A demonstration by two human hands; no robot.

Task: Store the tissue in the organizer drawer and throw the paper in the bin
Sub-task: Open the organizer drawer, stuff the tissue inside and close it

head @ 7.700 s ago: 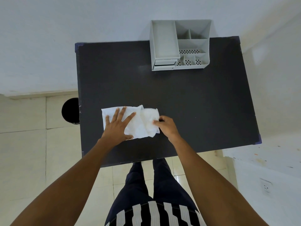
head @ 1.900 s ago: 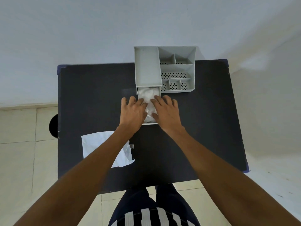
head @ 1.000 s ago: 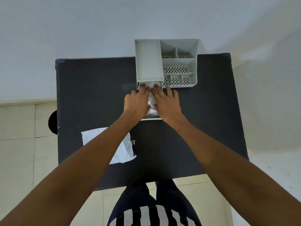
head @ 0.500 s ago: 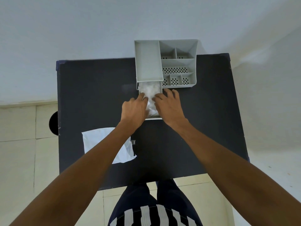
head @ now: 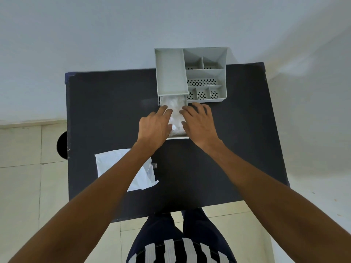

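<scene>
The white tissue (head: 175, 108) lies crumpled inside the pulled-out drawer (head: 178, 137) of the grey organizer (head: 206, 76). My left hand (head: 154, 128) rests flat along the drawer's left side, fingertips touching the tissue. My right hand (head: 199, 122) lies flat along its right side, fingers spread, index tip at the tissue's edge. Neither hand grips anything. The white paper (head: 114, 164) lies flat on the near left of the black table (head: 237, 149), partly hidden under my left forearm. The dark round bin (head: 62, 145) stands on the floor just past the table's left edge.
The organizer stands at the table's far edge against a pale wall, with a deep left tray and several small perforated compartments on the right. Tiled floor shows to the left and in front. My legs are at the near edge.
My hands have drawn back a little from deep in the drawer toward its sides, so more of the tissue shows. The drawer stays pulled out and the paper has not moved.
</scene>
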